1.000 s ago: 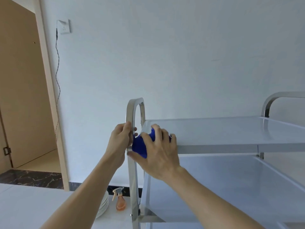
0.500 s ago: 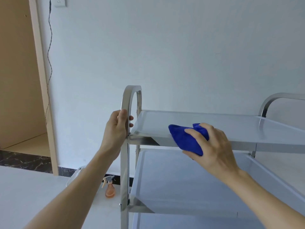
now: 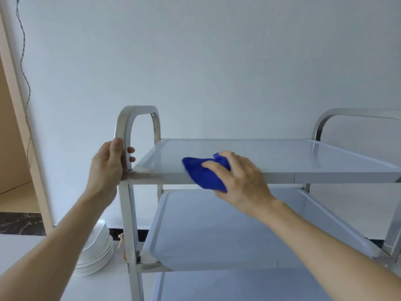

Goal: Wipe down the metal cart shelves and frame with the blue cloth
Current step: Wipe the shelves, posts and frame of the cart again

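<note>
The left hand [image 3: 108, 161] is wrapped round the near upright of the metal cart's [image 3: 128, 213] left arched handle [image 3: 135, 109], thumb on the outer face and two fingertips [image 3: 130, 150] showing on the inner side, just above the corner where the top shelf [image 3: 282, 153] meets the frame. The right hand [image 3: 238, 177] has its fingers curled over the bunched blue cloth [image 3: 204, 172] and presses it against the front edge of the top shelf, a little left of the middle; the cloth laps over the rim and hangs just below it.

At far left a dark cable [image 3: 23, 61] runs down the wall beside a wooden door frame [image 3: 19, 118]. On the floor, left of the cart's front leg, sits a stack of white plates [image 3: 95, 253], and a spray bottle [image 3: 121, 242] is partly hidden behind that leg. Below the top shelf lie the middle shelf [image 3: 227, 235] and part of a lower shelf [image 3: 217, 287]. At right rises the second arched handle [image 3: 338, 114].
</note>
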Demonstrator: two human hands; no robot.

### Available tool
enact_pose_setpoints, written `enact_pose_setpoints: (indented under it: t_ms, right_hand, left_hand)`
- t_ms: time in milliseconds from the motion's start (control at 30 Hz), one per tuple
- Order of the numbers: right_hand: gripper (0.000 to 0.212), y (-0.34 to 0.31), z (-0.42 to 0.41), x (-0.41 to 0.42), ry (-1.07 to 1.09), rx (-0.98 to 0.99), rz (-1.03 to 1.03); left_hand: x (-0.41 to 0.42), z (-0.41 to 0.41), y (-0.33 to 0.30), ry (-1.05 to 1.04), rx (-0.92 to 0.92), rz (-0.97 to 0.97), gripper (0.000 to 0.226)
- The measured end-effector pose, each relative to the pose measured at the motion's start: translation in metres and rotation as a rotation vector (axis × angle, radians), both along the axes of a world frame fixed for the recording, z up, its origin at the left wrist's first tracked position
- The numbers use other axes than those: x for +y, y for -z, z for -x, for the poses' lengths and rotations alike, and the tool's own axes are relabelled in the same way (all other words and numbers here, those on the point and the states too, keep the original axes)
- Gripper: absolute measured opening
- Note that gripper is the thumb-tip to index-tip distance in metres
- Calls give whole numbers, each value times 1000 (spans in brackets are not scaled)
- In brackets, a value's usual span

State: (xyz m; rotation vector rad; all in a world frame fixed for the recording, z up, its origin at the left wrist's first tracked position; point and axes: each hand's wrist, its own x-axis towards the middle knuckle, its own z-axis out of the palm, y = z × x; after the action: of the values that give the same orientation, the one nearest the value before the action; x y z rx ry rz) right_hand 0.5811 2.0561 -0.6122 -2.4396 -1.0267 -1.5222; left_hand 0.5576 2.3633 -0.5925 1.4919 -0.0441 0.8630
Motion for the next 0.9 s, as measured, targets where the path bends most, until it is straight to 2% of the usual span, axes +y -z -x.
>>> enact_pose_setpoints:
  t_ms: [133, 200, 267, 300, 367, 433, 500, 567, 667, 733, 800, 900]
  right_hand:
    - [62, -3, 1, -79, 120, 90, -64]
    - [63, -4, 2, -96, 146, 134, -81]
    - [63, -5, 3, -96, 156, 139, -85]
    - [62, -5, 3, -93, 159, 135, -90]
    - [60, -3, 2, -88, 162, 122, -97]
    - [61, -2, 0, -84, 164, 106, -99]
    - [63, -1, -2, -80, 166, 106, -100]
    - [63, -2, -3, -76, 172, 114, -97]
    - [60, -2, -4, -72, 169, 123, -88]
    - [57, -2, -4, -71, 170, 126, -92]
    - [56, -2, -5, -69, 176, 123, -94]
    - [49, -5, -7, -65, 191, 35, -59]
  left_hand:
    - [2, 4, -2, -72, 18, -105, 35]
    - [-4, 8, -1, -223, 38, -218, 36]
    - [-16, 14, 0, -420, -20, -294, 26]
    - [-25, 18, -2, -508, -92, -380, 26]
    - [-47, 22, -7, -571, -308, -688, 26]
    - [-74, 17, -12, -446, -432, -943, 21]
    - [-103, 6, -18, -313, -349, -1083, 18]
    - [-128, -8, -20, -220, -152, -1108, 22]
    - [-147, -31, -14, -162, 125, -1196, 39]
    - [-150, -37, -10, -151, 272, -1313, 40]
    - [-148, -41, -8, -157, 356, -1366, 45]
    - [-142, -42, -8, -187, 389, -1378, 48]
